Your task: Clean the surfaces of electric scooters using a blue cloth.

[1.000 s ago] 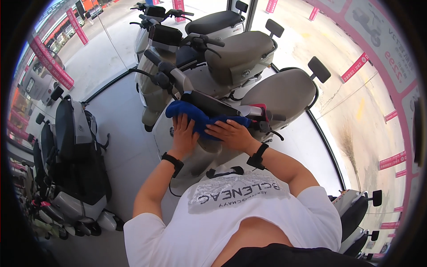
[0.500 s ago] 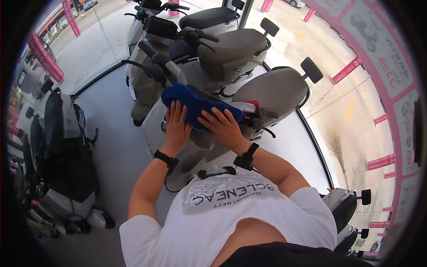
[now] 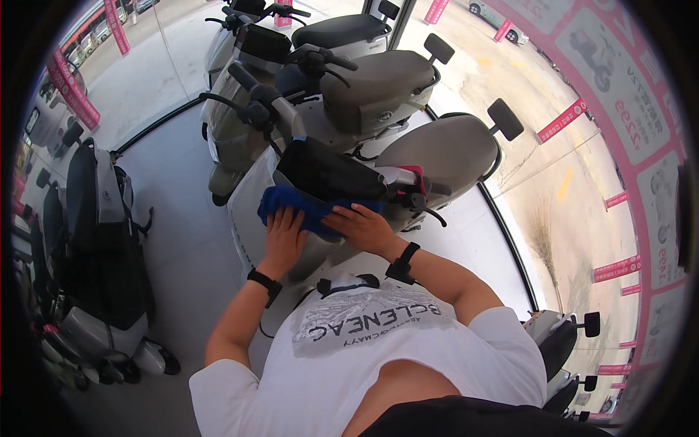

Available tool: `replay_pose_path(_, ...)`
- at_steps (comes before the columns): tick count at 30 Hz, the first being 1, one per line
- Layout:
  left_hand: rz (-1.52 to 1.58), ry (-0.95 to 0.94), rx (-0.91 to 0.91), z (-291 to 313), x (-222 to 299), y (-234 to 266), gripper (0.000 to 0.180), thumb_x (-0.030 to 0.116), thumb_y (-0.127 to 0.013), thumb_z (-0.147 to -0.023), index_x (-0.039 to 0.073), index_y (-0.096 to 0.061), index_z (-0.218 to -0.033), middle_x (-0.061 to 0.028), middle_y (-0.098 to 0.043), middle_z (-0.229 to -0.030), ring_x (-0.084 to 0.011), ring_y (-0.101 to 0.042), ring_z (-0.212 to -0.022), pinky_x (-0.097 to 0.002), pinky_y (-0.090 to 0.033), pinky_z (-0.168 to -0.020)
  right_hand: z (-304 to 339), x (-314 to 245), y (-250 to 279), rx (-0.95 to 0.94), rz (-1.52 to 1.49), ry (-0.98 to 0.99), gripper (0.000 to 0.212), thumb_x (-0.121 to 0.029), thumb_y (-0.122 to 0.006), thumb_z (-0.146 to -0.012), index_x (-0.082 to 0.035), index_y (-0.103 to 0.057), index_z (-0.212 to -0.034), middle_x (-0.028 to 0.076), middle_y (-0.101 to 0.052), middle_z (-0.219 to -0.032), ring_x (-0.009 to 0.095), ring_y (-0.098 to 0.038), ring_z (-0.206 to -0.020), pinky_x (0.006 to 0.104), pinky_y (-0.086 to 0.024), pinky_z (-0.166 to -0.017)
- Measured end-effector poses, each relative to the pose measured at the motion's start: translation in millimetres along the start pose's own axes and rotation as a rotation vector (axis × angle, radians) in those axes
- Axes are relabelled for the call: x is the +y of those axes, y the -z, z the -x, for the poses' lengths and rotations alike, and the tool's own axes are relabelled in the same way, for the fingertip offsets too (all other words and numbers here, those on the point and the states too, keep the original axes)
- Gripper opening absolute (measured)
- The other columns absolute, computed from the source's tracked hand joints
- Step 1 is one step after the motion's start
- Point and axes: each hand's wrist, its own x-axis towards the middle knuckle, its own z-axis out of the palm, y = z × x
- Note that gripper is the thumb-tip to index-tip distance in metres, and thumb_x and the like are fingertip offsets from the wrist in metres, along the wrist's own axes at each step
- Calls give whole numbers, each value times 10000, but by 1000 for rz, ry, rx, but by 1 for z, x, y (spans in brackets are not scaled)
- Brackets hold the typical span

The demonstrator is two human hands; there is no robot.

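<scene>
With my left hand [image 3: 284,243] and my right hand [image 3: 364,229] side by side, I press a blue cloth [image 3: 307,207] against the front of a light-coloured scooter [image 3: 271,175]. The fingers of both hands bend over the cloth and hold it there; the palms' undersides are hidden. Just beyond the cloth is the scooter's glossy black display panel [image 3: 328,172], now uncovered. Its handlebar grips reach out on either side of the panel, and its grey-brown seat [image 3: 437,151] lies farther back to the right. Each wrist wears a black band.
Another scooter with a brown seat [image 3: 378,86] stands close behind, with more beyond it. Dark scooters [image 3: 109,247] line the left side. A glass wall with a black bottom frame [image 3: 510,244] runs along the right; a straw broom [image 3: 545,240] is outside it.
Both hands have drawn the blue cloth toward me, off the display panel and down onto the scooter's front edge. The black panel it covered is now exposed.
</scene>
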Motion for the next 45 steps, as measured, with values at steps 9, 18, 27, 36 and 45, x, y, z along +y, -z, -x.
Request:
replay_pose_path(9, 68, -151, 263, -89, -10, 28, 539, 214, -539, -879, 46, -452, -1384, -212, -321, -1501, -417, -252, -1406, -564, -186, -1146, -49, 37, 52, 116, -107, -188, 746, -331, -725, -702, -309, -475, -1405, -66, -350, -1525, 217, -244, -1445, 463, -140, -1188)
replay_pose_path(18, 168, -152, 342, -120, 3, 37, 603, 222, -488, -880, 131, -374, -1466, -126, -232, -1576, -343, -175, -1461, -521, -136, -1173, -55, 35, 41, 219, -207, -338, 824, -214, -738, -659, -292, -451, -1428, -4, -340, -1529, 264, -237, -1446, 486, -173, -1172)
replay_pose_path(27, 109, -140, 272, -69, -19, 6, 591, 194, -553, -848, 93, -433, -1418, -196, -277, -1538, -379, -192, -1449, -535, -133, -1171, -26, -7, -3, 110, 146, -272, 638, -161, -510, -838, -317, -418, -1450, -62, -308, -1548, 205, -157, -1473, 461, -12, -1188)
replay_pose_path(36, 111, -48, 64, -23, -28, -7, 514, 114, -571, -821, 61, -521, -1330, -192, -387, -1460, -393, -289, -1400, -504, -243, -1156, -15, -35, -8, -12, -77, -105, 581, -170, -508, -864, -245, -438, -1437, -47, -406, -1485, 175, -197, -1453, 425, -36, -1190)
replay_pose_path(45, 173, 11, 25, 21, -21, -6, 559, 98, -591, -797, 92, -513, -1351, -174, -480, -1378, -367, -416, -1316, -499, -278, -1136, -16, -32, 13, -234, -773, -74, 687, -109, -648, -814, -163, -398, -1451, 63, -418, -1470, 259, -388, -1361, 419, -270, -1144)
